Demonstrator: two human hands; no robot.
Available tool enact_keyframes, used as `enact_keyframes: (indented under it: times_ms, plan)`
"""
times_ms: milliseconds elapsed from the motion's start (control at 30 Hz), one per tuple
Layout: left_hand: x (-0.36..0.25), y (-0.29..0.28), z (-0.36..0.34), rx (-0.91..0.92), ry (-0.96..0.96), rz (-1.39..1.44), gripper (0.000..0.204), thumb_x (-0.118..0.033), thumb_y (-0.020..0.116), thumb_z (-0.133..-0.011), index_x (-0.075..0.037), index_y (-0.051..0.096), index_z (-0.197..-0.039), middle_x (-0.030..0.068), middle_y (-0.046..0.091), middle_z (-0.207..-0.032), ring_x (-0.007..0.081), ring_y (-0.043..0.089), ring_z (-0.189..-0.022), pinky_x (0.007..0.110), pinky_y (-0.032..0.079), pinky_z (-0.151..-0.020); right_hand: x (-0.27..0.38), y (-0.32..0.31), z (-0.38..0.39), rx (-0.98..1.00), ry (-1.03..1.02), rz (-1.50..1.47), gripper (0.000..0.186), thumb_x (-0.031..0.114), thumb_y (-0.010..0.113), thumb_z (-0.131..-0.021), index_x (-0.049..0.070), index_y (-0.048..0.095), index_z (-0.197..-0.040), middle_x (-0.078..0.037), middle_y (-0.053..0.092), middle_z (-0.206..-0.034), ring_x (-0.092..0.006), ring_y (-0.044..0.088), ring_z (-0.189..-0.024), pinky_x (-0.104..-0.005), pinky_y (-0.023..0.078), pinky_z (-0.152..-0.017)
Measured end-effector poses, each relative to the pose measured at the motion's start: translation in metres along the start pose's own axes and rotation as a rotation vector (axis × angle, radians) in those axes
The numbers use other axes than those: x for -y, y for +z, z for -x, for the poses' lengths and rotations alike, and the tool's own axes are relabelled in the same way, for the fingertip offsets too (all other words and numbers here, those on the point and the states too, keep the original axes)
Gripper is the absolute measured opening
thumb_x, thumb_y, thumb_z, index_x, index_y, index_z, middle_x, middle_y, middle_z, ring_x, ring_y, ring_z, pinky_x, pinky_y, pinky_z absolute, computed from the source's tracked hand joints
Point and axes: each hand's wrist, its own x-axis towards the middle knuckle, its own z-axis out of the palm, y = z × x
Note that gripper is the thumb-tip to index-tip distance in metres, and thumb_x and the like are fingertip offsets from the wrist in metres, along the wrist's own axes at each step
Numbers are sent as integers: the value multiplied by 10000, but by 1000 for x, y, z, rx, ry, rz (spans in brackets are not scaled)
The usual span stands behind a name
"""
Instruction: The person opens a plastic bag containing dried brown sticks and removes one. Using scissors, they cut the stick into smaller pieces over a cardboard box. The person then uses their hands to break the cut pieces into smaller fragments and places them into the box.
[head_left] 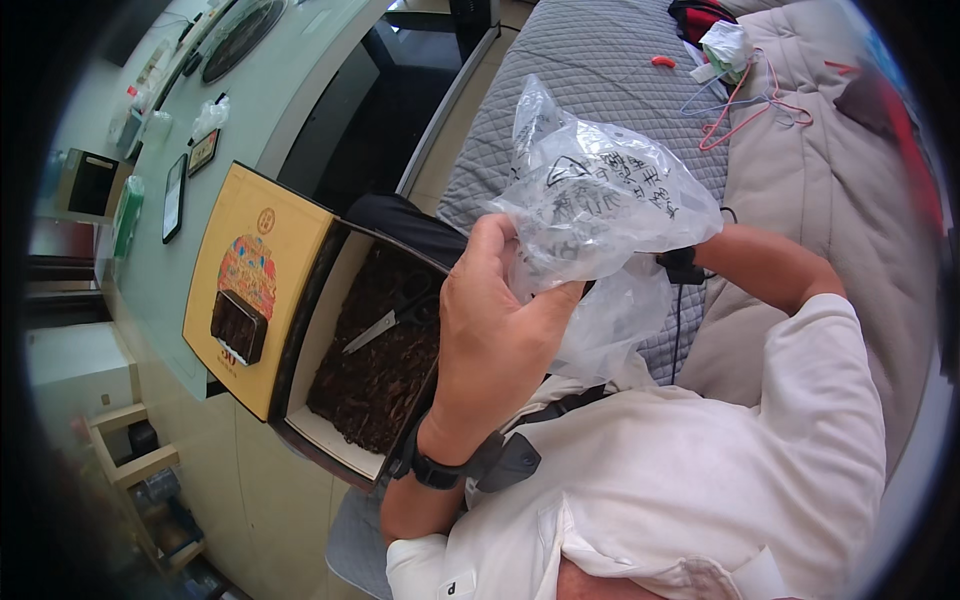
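Note:
My left hand (pixel 500 315) is closed on the near left edge of a crumpled clear plastic bag (pixel 600 200), fingers behind the film and thumb in front. Dark handwriting-like marks show on the bag. My right forearm (pixel 765 262) reaches in from the right; the right hand itself is hidden behind or inside the bag. Just left of my left hand is an open box (pixel 298 415) with loose dark brown shredded material (pixel 375 385) in it. Scissors (pixel 385 322) with black handles lie on the shreds, blades pointing down left.
The box's yellow lid (pixel 225 265) lies open to the left, with a small dark-filled tray (pixel 239 327) on it. Beyond are two phone-like devices (pixel 175 200) on a glass-topped table (pixel 240 120). Pink and blue hangers (pixel 740 118) lie on the grey sofa (pixel 790 170).

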Motion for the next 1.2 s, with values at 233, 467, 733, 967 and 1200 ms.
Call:
enact_keyframes:
  times_ms: [233, 467, 733, 967, 1200]
  plan:
    - [-4, -6, -5, -17, 29, -16, 447, 0, 757, -849, 92, 552, -1235, 181, 716, -1153, 179, 682, -1057, 317, 533, -931, 6, -27, 12, 57, -19, -74, 338, 122, 637, -918, 99, 655, -1255, -131, 673, -1189, -305, 644, -1067, -414, 521, -923]
    - [-1, -6, -2, 27, 80, -99, 422, -57, 748, -925, 43, 538, -1277, 84, 696, -1089, 87, 614, -817, 250, 515, -714, 11, -72, 45, 120, 8, -249, 324, 127, 640, -923, 97, 659, -1244, -127, 677, -1171, -295, 647, -1048, -408, 524, -907]
    - [2, -4, -2, 79, 115, -23, 468, -158, 778, -936, 60, 536, -1271, 114, 693, -1126, 118, 626, -931, 278, 516, -810, 8, -63, 43, 75, 24, -358, 308, 132, 643, -928, 95, 663, -1232, -122, 681, -1149, -284, 650, -1026, -402, 528, -888]
    - [2, -3, 1, 50, 148, -18, 431, -232, 746, -979, 29, 555, -1264, 61, 689, -1109, 67, 615, -916, 213, 509, -787, 1, -35, 26, 47, 52, -320, 294, 137, 645, -932, 94, 667, -1222, -118, 685, -1131, -274, 653, -1007, -396, 531, -872]
    - [9, 0, 2, 33, 148, 60, 401, -154, 742, -977, 37, 549, -1272, 72, 698, -1140, 67, 632, -991, 207, 512, -855, -8, -28, 14, 24, 82, -295, 280, 142, 648, -937, 92, 671, -1211, -114, 688, -1112, -264, 655, -988, -391, 534, -855]
